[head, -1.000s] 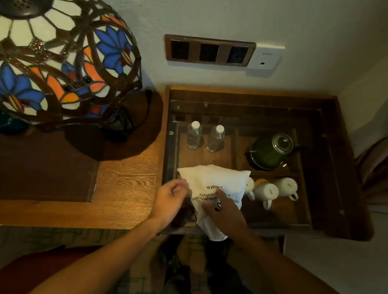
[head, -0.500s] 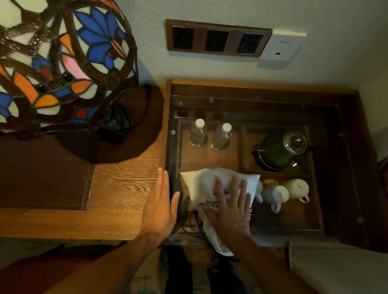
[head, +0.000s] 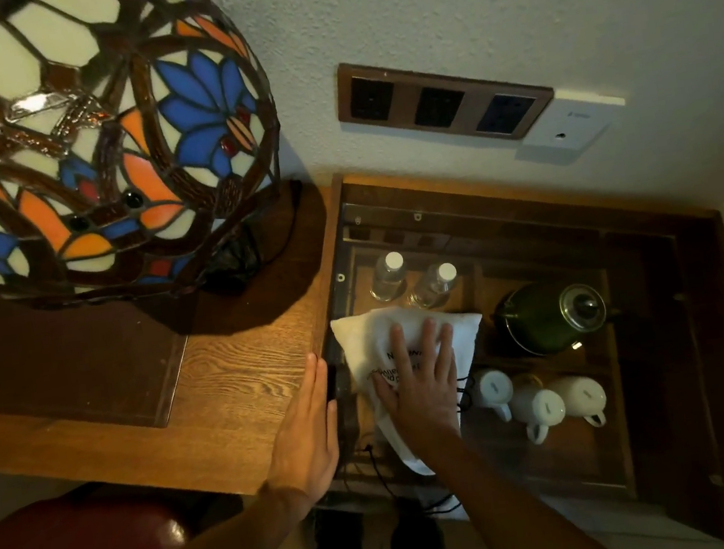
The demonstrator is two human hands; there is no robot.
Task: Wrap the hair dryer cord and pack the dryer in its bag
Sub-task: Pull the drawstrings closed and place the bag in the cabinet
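Meanwhile the left hand (head: 307, 433) lies flat, fingers straight, holding nothing, on the desk edge (head: 245, 381); the right hand (head: 421, 386) presses spread fingers on the white bag (head: 373, 342). Its loose drawstring (head: 379, 470) dangles and may snag.

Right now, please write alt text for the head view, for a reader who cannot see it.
A person's right hand presses flat on a white bag atop a glass-topped cabinet; the left hand rests open on the wooden desk. A stained-glass lamp stands behind.
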